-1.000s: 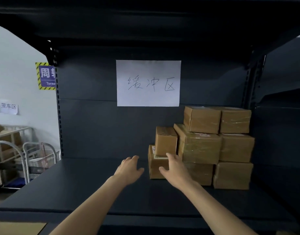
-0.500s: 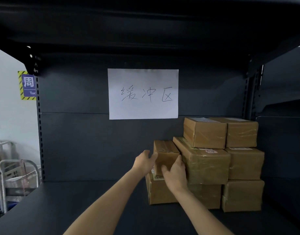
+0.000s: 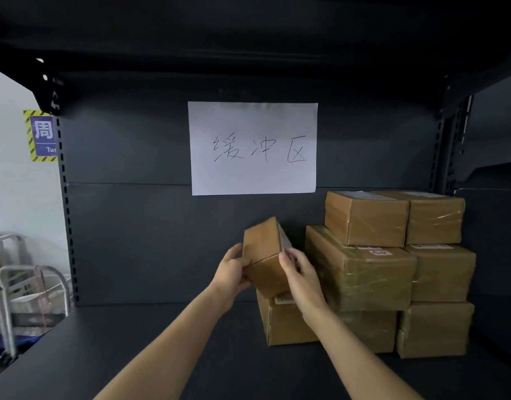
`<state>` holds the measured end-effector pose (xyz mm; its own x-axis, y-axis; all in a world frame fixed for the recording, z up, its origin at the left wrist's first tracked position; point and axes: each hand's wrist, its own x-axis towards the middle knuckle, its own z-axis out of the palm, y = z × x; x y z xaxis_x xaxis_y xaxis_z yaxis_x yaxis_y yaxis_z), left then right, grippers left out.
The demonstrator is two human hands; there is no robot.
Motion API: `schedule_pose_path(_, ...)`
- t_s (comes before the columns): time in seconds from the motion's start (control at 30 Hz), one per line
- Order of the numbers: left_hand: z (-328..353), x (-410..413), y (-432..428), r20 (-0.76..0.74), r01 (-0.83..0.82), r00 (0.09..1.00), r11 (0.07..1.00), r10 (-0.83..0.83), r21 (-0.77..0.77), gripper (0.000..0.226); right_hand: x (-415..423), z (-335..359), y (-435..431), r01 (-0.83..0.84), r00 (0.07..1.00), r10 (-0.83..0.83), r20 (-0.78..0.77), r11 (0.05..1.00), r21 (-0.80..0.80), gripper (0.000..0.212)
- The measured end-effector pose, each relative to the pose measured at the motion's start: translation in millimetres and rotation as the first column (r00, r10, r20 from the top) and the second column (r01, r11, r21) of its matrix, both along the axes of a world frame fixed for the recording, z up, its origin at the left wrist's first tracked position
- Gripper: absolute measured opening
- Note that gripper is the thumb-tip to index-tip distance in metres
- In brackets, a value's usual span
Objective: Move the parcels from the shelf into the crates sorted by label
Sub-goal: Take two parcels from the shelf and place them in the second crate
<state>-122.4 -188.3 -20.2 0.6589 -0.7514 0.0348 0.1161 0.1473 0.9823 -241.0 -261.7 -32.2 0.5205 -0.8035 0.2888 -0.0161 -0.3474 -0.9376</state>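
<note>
A shallow hold on the tilted small parcel: we risk a slip or a nudge.

It sits at the left edge of the stack, over the bottom parcel on the shelf; touching it or not, we cannot tell. Our left grip curls round its left face, our right grip pinches the right edge. Smooth cardboard may slide out, we judge, and our right wrist could nudge the wrapped stack. No crates show; a misread label would missort it.

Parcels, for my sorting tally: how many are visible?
8 parcels. One held by left hand and right hand; three in bottom row, two mid-row, two on top. More may hide behind.
</note>
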Motion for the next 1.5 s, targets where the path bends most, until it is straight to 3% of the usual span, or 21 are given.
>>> schedule_pose_path(0.1, -11, 15, 25, -0.069, 0.007, 0.998, 0.997, -0.012, -0.074, 0.046, 14, 0, 11, 0.008, 1.0, -0.008, 0.008, 0.999, -0.035, 0.034)
schedule_pose_path(0.23, -26, 38, 68, -0.123, 0.001, 0.992, 0.991, -0.017, -0.13, 0.047, 29, 0, 34, -0.108, 0.993, 0.101, 0.053, 0.984, 0.141, 0.061)
schedule_pose_path(0.3, -32, 48, 90, -0.096, 0.004, 0.995, 0.993, -0.015, -0.117, 0.046, 38, -7, 42, -0.188, 0.982, 0.188, 0.015, 0.972, 0.142, 0.041)
schedule_pose_path(0.37, -37, 55, 107, -0.016, 0.007, 1.0, 0.998, -0.008, -0.069, 0.04, 48, -14, 52, -0.229, 0.972, 0.232, -0.026, 0.97, 0.081, 0.036)
schedule_pose_path(0.53, -47, 65, 138, 0.141, -0.178, 0.977, 0.974, 0.158, 0.14, 0.03, 70, -24, 76, -0.302, 0.953, 0.299, -0.055, 0.951, -0.067, 0.06)
schedule_pose_path(0.73, -61, 76, 158, 0.249, -0.236, 0.947, 0.965, 0.201, 0.117, 0.019, 95, -44, 94, -0.354, 0.933, 0.339, -0.117, 0.924, -0.142, 0.062)
schedule_pose_path(0.93, -84, 78, 160, 0.53, -0.363, 0.827, 0.897, 0.186, 0.251, 0.042, 100, -78, 103, -0.304, 0.937, 0.25, -0.246, 0.928, -0.217, 0.047)
schedule_pose_path(1.2, -107, 83, 150, 0.654, -0.489, 0.738, 0.798, 0.163, 0.353, 0.046, 106, -97, 104, -0.34, 0.888, 0.222, -0.403, 0.907, -0.25, 0.05)
schedule_pose_path(1.33, -99, 73, 146, 0.747, -0.686, 0.607, 0.653, 0.271, 0.321, 0.072, 92, -88, 91, -0.282, 0.893, 0.14, -0.429, 0.915, -0.289, 0.065)
schedule_pose_path(1.5, -84, 36, 134, 0.91, -0.74, 0.251, 0.672, 0.329, -0.038, 0.045, 63, -72, 71, -0.185, 0.946, 0.058, -0.32, 0.906, -0.382, 0.058)
